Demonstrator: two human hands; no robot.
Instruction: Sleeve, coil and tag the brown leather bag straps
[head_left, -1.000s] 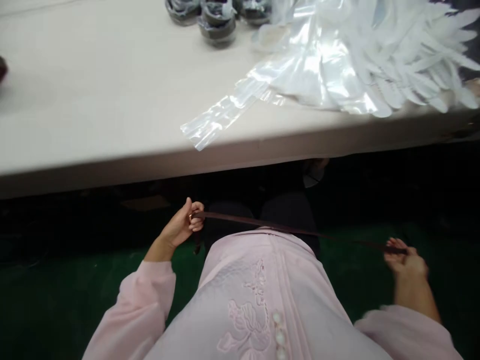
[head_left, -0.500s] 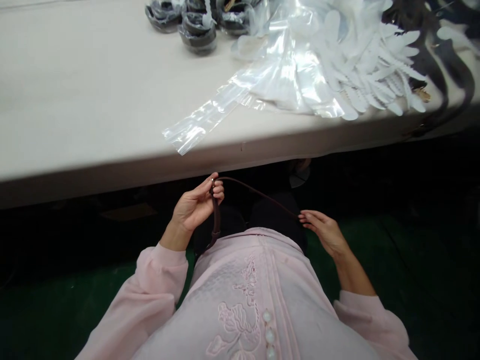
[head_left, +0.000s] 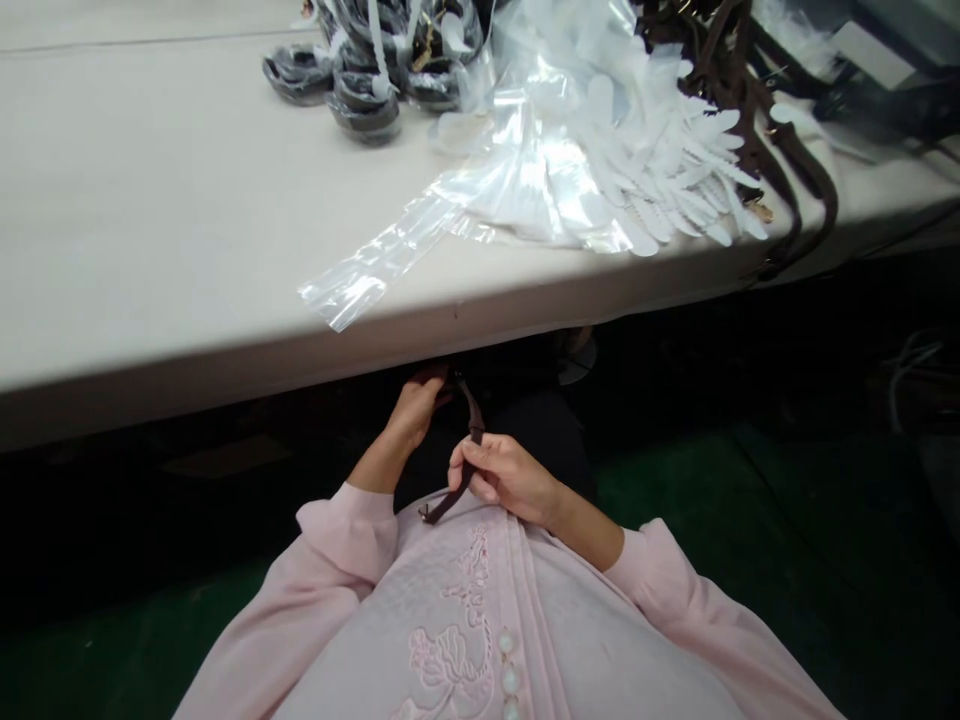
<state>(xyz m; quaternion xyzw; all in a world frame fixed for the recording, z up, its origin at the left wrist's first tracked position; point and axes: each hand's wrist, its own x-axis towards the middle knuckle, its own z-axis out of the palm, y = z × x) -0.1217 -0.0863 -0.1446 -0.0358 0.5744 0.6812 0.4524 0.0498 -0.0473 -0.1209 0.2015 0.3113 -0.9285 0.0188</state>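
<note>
A narrow brown strap (head_left: 472, 428) is held at lap level, just below the front edge of a beige tabletop (head_left: 150, 220), by a seated person in a pale pink blouse (head_left: 341, 610). The strap's upper part is gripped by the left hand (head_left: 414, 408), whose grip appears closed, though the fingers are partly lost in shadow. Lower down, the strap is clasped in the closed grip of the right hand (head_left: 501, 475), with its free end (head_left: 435, 514) hanging out below the fist, toward the blouse. The two hands are close together, just apart, above dark trousers (head_left: 551, 445).

Embroidered pink flowers (head_left: 446, 660) and a row of pearl-like buttons (head_left: 508, 678) are seen down the blouse's front. Clear plastic bags (head_left: 517, 175) are heaped at the top centre of the frame, one strip (head_left: 360, 285) reaching toward the tabletop's edge. White feather-shaped cut-outs (head_left: 667, 165) are piled beside and over them. Dark coiled items wrapped in clear plastic (head_left: 364, 105) are grouped at the upper centre. More brown straps (head_left: 795, 170) lie at the upper right, looping over the edge. A green floor (head_left: 750, 510) is visible below.
</note>
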